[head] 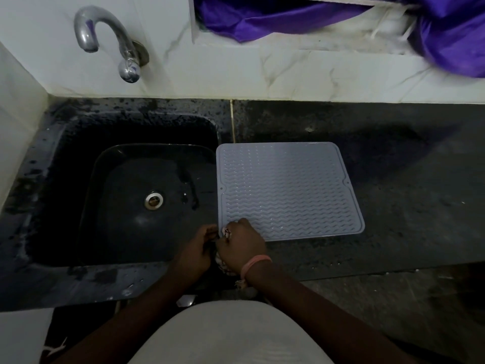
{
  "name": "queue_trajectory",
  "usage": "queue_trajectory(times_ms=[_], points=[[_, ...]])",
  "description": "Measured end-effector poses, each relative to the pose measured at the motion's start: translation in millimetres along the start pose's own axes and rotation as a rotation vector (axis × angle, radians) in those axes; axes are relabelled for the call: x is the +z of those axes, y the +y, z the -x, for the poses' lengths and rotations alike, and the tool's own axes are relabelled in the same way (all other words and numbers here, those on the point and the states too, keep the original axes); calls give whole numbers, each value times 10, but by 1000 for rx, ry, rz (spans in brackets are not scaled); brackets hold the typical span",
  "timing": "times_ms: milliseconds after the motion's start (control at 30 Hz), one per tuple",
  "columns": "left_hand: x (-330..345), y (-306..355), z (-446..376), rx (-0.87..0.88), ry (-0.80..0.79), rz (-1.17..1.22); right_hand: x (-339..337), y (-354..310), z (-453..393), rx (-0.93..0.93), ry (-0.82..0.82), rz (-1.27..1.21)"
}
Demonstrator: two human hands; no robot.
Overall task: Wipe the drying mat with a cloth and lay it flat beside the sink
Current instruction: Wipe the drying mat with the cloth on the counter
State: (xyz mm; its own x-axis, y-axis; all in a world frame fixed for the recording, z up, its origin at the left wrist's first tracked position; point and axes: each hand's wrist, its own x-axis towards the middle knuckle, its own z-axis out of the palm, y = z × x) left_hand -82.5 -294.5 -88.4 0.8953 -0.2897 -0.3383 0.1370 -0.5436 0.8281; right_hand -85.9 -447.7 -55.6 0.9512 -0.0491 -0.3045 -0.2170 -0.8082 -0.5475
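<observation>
A pale grey ribbed drying mat (286,190) lies flat on the dark counter just right of the black sink (141,195). Its left edge overhangs the sink's rim a little. My right hand (241,244) sits at the mat's near left corner, fingers curled round a small patterned cloth (223,264) that shows below and above the fist. My left hand (196,248) is close beside it over the sink's edge, fingers curled and pinching at the cloth or the mat's corner; which one is hard to tell.
A chrome tap (110,40) juts from the white tiled wall above the sink. Purple fabric (393,24) hangs over the ledge at the back right. The dark stone counter (409,179) stretches right of the mat. The sink's drain (153,200) lies mid-basin.
</observation>
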Motion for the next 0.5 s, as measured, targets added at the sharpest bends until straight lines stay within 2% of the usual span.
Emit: queue_trajectory(times_ms=[67,133,200,300,400,500], points=[[2,-37,-28,-12,41,14,-25,9,-38,-31,-66,-113],[-6,-80,-52,-20,53,32,-70,23,-40,-6,-156,-342],[-14,-85,-65,-5,48,21,-128,97,-27,46,-149,-493],[13,-23,-57,104,67,-90,-320,369,-13,90,-31,-519],[50,-46,-49,196,56,-168,-647,807,45,227,168,-513],[77,-62,-62,201,51,-264,-981,1331,147,354,353,-363]])
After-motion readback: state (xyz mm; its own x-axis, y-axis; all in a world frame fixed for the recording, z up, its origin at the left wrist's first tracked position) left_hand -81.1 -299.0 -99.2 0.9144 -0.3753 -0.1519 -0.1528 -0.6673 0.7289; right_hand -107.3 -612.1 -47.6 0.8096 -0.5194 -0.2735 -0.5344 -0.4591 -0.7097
